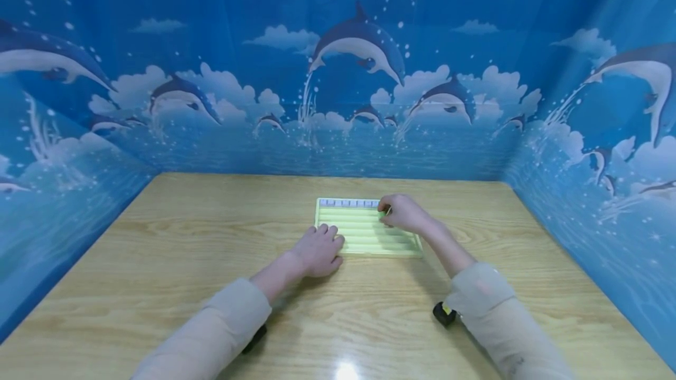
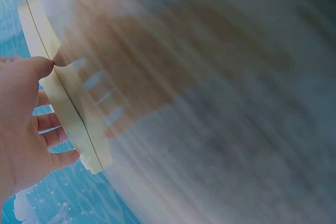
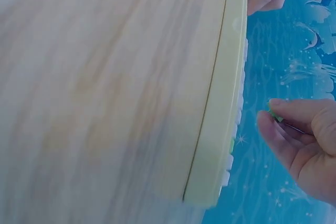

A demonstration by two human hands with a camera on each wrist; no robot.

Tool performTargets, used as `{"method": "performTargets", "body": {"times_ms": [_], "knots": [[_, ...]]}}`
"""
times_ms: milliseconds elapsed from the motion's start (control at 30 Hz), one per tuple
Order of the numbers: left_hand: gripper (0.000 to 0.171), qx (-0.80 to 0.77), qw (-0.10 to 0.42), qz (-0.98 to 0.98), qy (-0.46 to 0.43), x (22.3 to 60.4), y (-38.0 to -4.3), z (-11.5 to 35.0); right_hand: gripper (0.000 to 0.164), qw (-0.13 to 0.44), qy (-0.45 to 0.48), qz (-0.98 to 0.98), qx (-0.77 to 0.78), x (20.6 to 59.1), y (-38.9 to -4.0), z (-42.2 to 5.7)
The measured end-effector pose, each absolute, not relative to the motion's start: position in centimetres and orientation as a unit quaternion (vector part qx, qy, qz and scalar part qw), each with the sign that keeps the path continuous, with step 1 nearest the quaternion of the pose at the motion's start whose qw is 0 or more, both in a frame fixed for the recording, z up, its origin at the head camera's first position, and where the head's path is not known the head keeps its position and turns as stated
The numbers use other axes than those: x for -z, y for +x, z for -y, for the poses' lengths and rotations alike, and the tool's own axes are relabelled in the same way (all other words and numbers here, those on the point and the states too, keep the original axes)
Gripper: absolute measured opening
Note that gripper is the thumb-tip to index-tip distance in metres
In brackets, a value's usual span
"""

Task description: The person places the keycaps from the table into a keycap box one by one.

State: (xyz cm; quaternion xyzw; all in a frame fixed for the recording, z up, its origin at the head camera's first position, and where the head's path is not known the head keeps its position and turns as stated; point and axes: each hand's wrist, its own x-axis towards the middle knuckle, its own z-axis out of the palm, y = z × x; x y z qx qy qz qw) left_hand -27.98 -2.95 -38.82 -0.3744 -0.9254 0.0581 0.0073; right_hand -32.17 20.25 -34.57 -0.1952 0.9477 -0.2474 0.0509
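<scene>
A shallow pale green tray [image 1: 369, 234] with ridged rows lies on the table, a line of small whitish tiles [image 1: 345, 203] along its far edge. My left hand [image 1: 318, 251] holds the tray's near left corner; in the left wrist view its thumb [image 2: 41, 67] presses the front side while the other fingers lie over the top. Above the tray's far right part, my right hand [image 1: 405, 214] pinches a small green piece [image 3: 275, 112] between thumb and forefinger. The right wrist view sees the tray edge-on, which hides its rows.
The wood-grain table [image 1: 211, 233] surrounds the tray. A blue dolphin-print curtain [image 1: 253, 87] stands behind it and at both sides. Black wrist devices, one of them a small black block [image 1: 444, 314], hang under the sleeves.
</scene>
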Motion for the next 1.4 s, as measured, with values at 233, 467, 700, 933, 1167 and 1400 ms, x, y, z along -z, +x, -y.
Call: {"method": "performTargets", "body": {"times_ms": [233,467,700,933,1167,1400], "knots": [[0.042,-0.064,0.007,0.927,-0.37,38.7,-28.1,2.8,0.023,0.024,-0.222,-0.939,0.261,35.0,-33.0,-18.5],[0.045,-0.065,0.001,0.926,-0.371,38.7,-28.1,2.7,0.025,0.031,-0.216,-0.934,0.282,35.4,-33.9,-16.9],[0.045,-0.071,0.005,0.924,-0.375,39.0,-28.2,2.8,0.028,0.042,-0.19,-0.923,0.333,35.4,-34.6,-15.4],[0.047,-0.07,0.003,0.926,-0.371,39.1,-28.4,2.9,0.026,0.056,-0.166,-0.913,0.368,35.8,-35.4,-13.6],[0.045,-0.075,0.005,0.924,-0.376,39.2,-28.2,2.8,0.024,0.065,-0.19,-0.912,0.357,36.5,-36.1,-12.3],[0.043,-0.077,0.014,0.923,-0.377,39.1,-28.1,2.8,0.02,0.039,-0.242,-0.927,0.284,36.7,-37.1,-11.3]]}}
